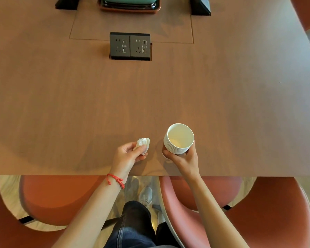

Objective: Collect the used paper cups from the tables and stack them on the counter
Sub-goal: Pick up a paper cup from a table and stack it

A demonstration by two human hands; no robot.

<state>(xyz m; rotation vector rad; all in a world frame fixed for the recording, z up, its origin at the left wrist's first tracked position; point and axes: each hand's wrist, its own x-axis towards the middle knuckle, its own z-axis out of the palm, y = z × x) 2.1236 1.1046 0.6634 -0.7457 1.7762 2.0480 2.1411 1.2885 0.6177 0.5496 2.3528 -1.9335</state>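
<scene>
Fingers of the right hand (pixel 183 159) are wrapped around a nested stack of white ribbed paper cups (pixel 178 139), held upright above the near edge of the brown wooden table (pixel 61 104). Just left of the stack, a crumpled white tissue (pixel 143 143) is pinched by the left hand (pixel 126 155). A black pop-up socket block (pixel 130 45) is seen well beyond the stack.

No words, brands or numbers can be read; the small white markings on the socket panel (pixel 130 45) are too blurred.

One stack of paper cups (pixel 178 139), one crumpled tissue (pixel 143 143), two sockets (pixel 130 45), three orange chairs (pixel 55 197).
</scene>
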